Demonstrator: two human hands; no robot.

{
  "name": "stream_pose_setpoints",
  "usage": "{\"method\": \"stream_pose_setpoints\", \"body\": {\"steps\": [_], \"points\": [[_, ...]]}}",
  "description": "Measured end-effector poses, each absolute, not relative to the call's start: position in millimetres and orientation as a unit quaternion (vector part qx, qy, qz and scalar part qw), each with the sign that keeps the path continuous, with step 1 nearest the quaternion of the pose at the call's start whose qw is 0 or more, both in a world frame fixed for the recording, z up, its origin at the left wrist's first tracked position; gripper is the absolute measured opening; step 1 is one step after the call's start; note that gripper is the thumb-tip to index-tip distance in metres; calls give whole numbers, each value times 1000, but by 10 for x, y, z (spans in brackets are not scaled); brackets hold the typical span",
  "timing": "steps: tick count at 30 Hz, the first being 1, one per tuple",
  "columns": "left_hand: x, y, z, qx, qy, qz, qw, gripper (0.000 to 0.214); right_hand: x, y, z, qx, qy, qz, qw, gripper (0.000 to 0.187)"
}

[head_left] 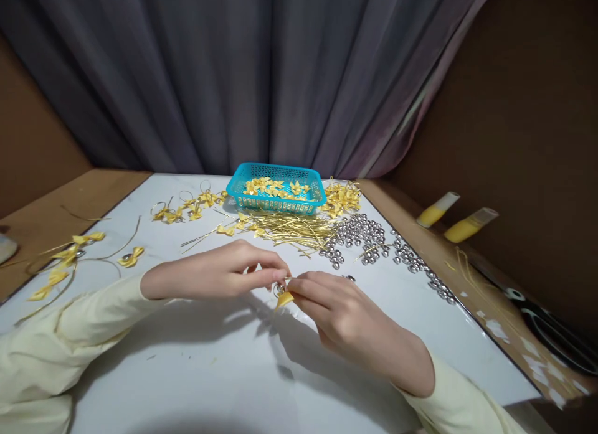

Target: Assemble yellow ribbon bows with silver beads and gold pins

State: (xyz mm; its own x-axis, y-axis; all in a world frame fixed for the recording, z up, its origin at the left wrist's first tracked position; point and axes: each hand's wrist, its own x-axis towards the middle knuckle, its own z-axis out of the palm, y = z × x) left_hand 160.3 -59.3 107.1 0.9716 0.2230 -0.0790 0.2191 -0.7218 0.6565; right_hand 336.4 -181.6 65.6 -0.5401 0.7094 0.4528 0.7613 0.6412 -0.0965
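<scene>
Turquoise plastic basket (276, 202), just one, stands at the back of your white tabletop (210, 384), with thin golden wires (295, 230) between it and you. Two clear, yellow-filled tubes (438, 209) are at right. Wrists angled inward, your left hand (224, 269) and right hand (348, 309) hold one glossy yellow bow (283, 299) in a tight pinch above the tabletop.

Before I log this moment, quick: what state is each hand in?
Left hand: closed, holding a small yellow bow between both hands.
Right hand: closed, pinching the same piece.
</scene>
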Motion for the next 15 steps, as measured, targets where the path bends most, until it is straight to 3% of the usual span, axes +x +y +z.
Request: {"method": "stream_pose_setpoints", "body": {"steps": [3, 8, 15], "points": [[1524, -607, 1134, 930, 123, 33, 344, 22, 3342, -1822, 662, -374, -875, -134, 276, 26], [1395, -673, 1167, 950, 88, 85, 287, 14, 3326, -1839, 710, -356, -876, -134, 296, 31], [1328, -696, 1104, 982, -45, 173, 59, 20, 3338, -1856, 730, -320, -885, -172, 291, 34]]}}
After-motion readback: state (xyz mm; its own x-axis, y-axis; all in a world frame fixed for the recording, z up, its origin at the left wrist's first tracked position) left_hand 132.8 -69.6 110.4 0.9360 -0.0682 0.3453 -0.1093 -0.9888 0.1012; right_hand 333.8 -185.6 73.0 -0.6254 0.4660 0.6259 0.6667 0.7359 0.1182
